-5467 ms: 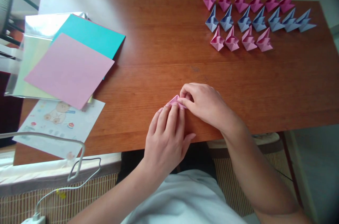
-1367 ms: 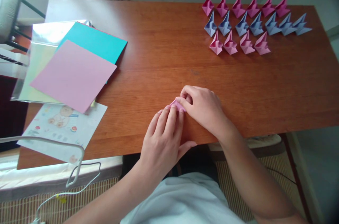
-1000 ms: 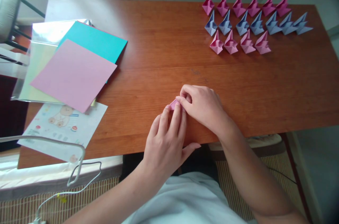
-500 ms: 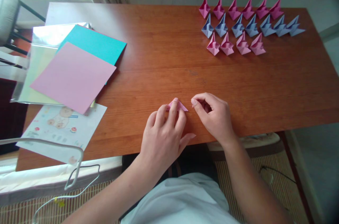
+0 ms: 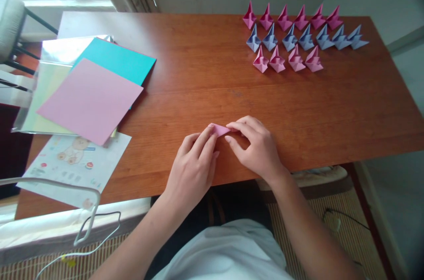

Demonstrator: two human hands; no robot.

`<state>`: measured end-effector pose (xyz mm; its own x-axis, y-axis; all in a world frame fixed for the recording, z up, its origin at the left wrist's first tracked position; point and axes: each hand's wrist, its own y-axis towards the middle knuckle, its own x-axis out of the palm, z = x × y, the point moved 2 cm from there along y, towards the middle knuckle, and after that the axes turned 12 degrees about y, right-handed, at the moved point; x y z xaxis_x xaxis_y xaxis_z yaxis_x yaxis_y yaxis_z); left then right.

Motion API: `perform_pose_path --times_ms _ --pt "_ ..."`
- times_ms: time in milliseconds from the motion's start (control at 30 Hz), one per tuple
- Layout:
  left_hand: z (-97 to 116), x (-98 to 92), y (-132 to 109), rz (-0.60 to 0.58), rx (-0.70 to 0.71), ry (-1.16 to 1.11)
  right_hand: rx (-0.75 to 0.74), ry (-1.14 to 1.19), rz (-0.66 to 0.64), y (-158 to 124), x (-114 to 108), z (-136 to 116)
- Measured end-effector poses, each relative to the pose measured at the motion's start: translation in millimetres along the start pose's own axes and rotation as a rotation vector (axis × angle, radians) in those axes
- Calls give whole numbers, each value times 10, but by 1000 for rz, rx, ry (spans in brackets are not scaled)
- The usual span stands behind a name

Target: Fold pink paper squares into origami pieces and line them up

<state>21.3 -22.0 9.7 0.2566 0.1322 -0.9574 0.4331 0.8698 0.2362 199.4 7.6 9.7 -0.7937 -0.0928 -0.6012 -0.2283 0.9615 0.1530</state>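
A small folded pink paper (image 5: 220,130) lies on the wooden table near its front edge, its visible part a triangle. My left hand (image 5: 194,163) presses on its left side with the fingertips, fingers close together. At the paper's right corner, the index fingertip of my right hand (image 5: 255,145) touches it. The right thumb is apart from that index finger, and the hand grips nothing.
Rows of folded paper figures stand at the back right, dark pink (image 5: 284,19), blue (image 5: 306,39) and light pink (image 5: 296,60). Pink (image 5: 91,99) and turquoise (image 5: 115,61) sheets, plastic packs and a printed sheet (image 5: 79,167) lie at the left.
My right hand has moved left to the paper's corner, and its thumb and index finger have parted. My left hand has shifted slightly left. The camera view has shifted a little.
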Motion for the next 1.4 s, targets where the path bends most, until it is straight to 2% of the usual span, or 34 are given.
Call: perform_pose_path --times_ms 200,400,533,667,800,900,1167,1400 --pt "-61 16 42 100 -86 -65 84 -12 8 34 48 -29" --pt "-95 12 173 130 -132 -102 156 238 46 60 17 -61" --pt "-142 9 241 100 -200 -254 197 400 117 85 46 -70" --pt "-172 1 292 58 -268 -454 190 426 207 109 93 -55" --pt "-164 18 335 67 -322 -685 154 401 245 101 115 -48" --pt "-142 45 359 58 -331 -786 100 348 217 89 120 -72" --pt "-85 77 345 101 -259 -778 -87 296 215 103 142 -99" --pt "-64 53 326 159 -177 -712 -101 287 242 101 159 -73"
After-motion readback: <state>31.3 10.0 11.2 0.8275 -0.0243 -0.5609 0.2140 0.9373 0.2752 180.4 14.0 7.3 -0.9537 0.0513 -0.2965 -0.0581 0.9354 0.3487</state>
